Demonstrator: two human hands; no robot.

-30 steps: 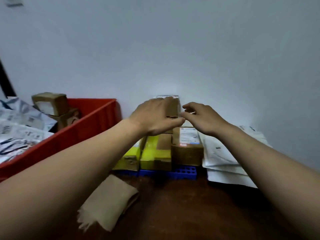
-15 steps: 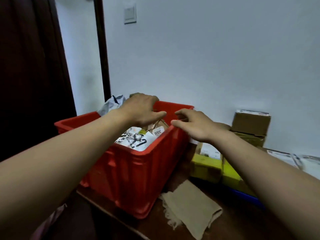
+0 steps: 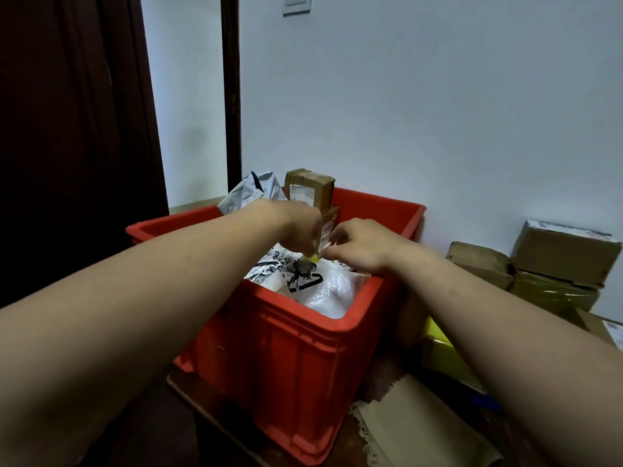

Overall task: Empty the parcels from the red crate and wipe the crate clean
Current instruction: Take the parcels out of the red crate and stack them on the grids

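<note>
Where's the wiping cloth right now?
Head view, lower right: the beige cloth lies just right of the red crate, at its base, in front of the yellow box.

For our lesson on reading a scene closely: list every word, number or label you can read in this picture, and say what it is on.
None reads clearly.
Label on the upright cardboard box in the red crate: too blurred.
Black print on the white plastic parcel: unreadable.
Label on the box at the right edge: too small.

Smooth plastic red crate [image 3: 303, 358], glossy plastic mailer [image 3: 332, 291], frayed cloth [image 3: 421, 429]
</note>
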